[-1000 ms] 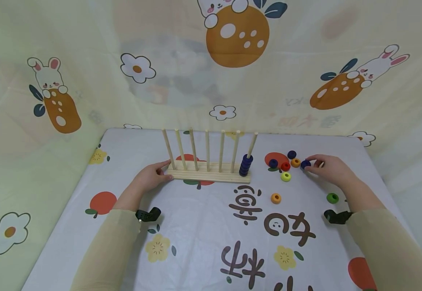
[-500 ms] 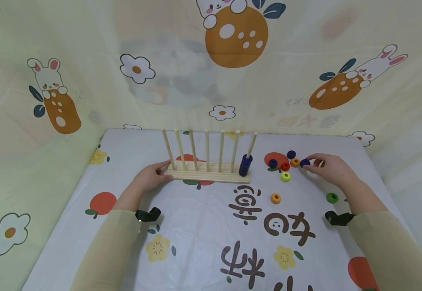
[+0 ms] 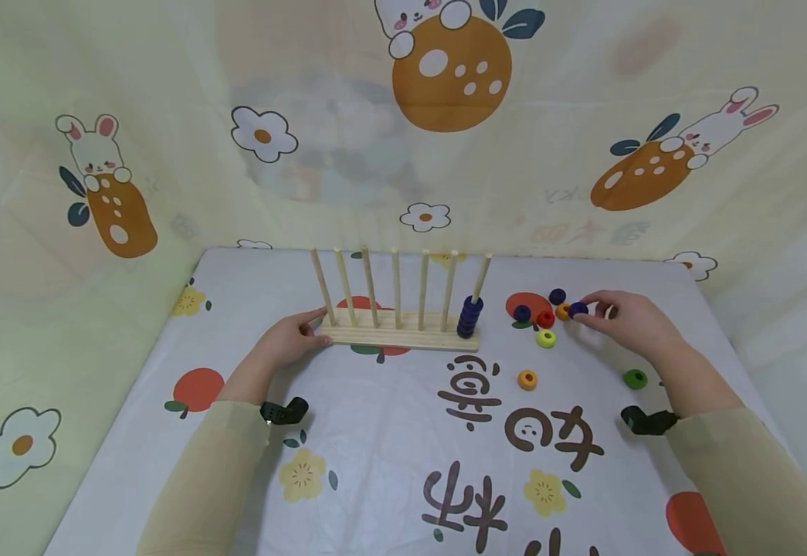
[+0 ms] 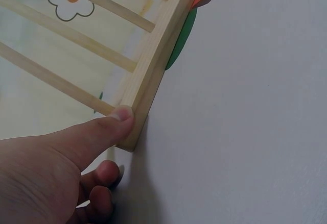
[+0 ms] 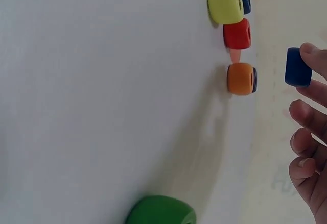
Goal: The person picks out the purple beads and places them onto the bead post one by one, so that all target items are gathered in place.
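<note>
A wooden peg rack (image 3: 396, 333) with several upright pegs stands at the middle of the table. Several dark blue beads (image 3: 469, 316) are stacked on its rightmost peg. My left hand (image 3: 290, 340) grips the rack's left end; in the left wrist view the thumb (image 4: 110, 127) presses on the base. My right hand (image 3: 628, 320) pinches a blue bead (image 5: 298, 68) between thumb and fingertips, raised off the table in the right wrist view. Loose beside it lie an orange bead (image 5: 240, 79), a red bead (image 5: 237, 34) and a yellow-green bead (image 5: 225, 5).
Two more dark blue beads lie near the red one, one at the back (image 3: 557, 296) and one to its left (image 3: 522, 313). Another orange bead (image 3: 527, 379) lies nearer me. A green bead (image 3: 635, 379) sits beside my right wrist. A patterned curtain (image 3: 347, 170) hangs behind the table.
My right hand has shifted slightly left and up with the blue bead in its fingertips. The left hand and the rack have stayed in place.
</note>
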`<state>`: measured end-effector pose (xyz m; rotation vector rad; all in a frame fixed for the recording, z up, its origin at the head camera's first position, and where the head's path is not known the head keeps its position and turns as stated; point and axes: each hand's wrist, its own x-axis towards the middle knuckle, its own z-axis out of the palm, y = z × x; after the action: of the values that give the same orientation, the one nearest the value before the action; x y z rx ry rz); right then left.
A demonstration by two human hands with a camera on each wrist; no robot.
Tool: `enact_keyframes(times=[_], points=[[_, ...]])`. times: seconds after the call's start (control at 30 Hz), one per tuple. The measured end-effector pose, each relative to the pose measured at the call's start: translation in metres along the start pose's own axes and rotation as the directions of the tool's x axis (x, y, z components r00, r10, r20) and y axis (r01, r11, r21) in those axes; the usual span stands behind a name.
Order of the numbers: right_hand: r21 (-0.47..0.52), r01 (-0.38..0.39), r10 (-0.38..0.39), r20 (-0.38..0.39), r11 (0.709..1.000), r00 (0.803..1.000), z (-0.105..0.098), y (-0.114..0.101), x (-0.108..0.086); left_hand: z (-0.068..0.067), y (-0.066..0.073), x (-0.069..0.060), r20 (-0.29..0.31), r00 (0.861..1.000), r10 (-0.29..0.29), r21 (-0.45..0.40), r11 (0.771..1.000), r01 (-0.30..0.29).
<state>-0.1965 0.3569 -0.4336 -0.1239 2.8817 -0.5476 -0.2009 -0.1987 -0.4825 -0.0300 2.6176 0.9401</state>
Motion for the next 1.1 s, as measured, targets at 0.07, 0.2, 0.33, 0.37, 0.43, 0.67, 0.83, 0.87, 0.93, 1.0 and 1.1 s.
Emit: enact_keyframes(times=[0.07,0.2,0.33,0.37,0.43,0.67,0.83,0.87,0.93,1.0,1.1], points=[[-0.003,0.012,-0.012,-0.008,1.0,1.0,-0.001,-0.002,-0.001,0.0,0.0,0.0,0.001,1.0,0.002,0.001,1.0,-0.002],[-0.003,0.027,-0.027,-0.02,1.0,0.999,-0.001,-0.006,-0.002,0.001,0.0,0.001,-0.001,1.0,0.0,0.01,1.0,0.0],[0.001,0.036,-0.036,-0.022,0.999,0.999,-0.003,-0.01,-0.004,0.001,0.0,0.0,0.0,1.0,-0.006,0.012,1.0,0.006],[0.004,0.038,-0.038,-0.023,0.999,0.999,-0.003,-0.012,-0.004,0.001,0.0,0.0,0.001,1.0,-0.007,0.013,1.0,0.007],[0.009,0.041,-0.041,-0.025,0.999,0.999,-0.005,-0.015,-0.005,0.001,0.001,0.0,0.001,1.0,-0.009,0.015,1.0,0.009],[0.035,0.055,-0.053,-0.054,0.998,0.997,-0.01,-0.025,-0.007,0.0,0.002,-0.001,0.007,1.0,-0.012,0.025,1.0,0.012],[0.046,0.07,-0.066,-0.078,0.996,0.995,-0.013,-0.032,-0.009,0.001,0.002,-0.001,0.004,1.0,-0.01,0.022,1.0,0.01],[0.046,0.074,-0.07,-0.08,0.996,0.994,-0.013,-0.033,-0.009,0.001,0.002,-0.001,0.002,1.0,-0.01,0.022,1.0,0.01],[0.045,0.079,-0.075,-0.084,0.996,0.994,-0.014,-0.036,-0.009,0.001,0.001,0.0,0.002,1.0,-0.007,0.024,1.0,0.007],[0.046,0.082,-0.078,-0.086,0.996,0.993,-0.015,-0.039,-0.009,0.002,0.0,0.0,0.002,1.0,-0.006,0.026,1.0,0.006],[0.049,0.086,-0.081,-0.092,0.995,0.993,-0.016,-0.043,-0.009,0.002,0.0,0.0,0.003,1.0,-0.004,0.027,1.0,0.004]])
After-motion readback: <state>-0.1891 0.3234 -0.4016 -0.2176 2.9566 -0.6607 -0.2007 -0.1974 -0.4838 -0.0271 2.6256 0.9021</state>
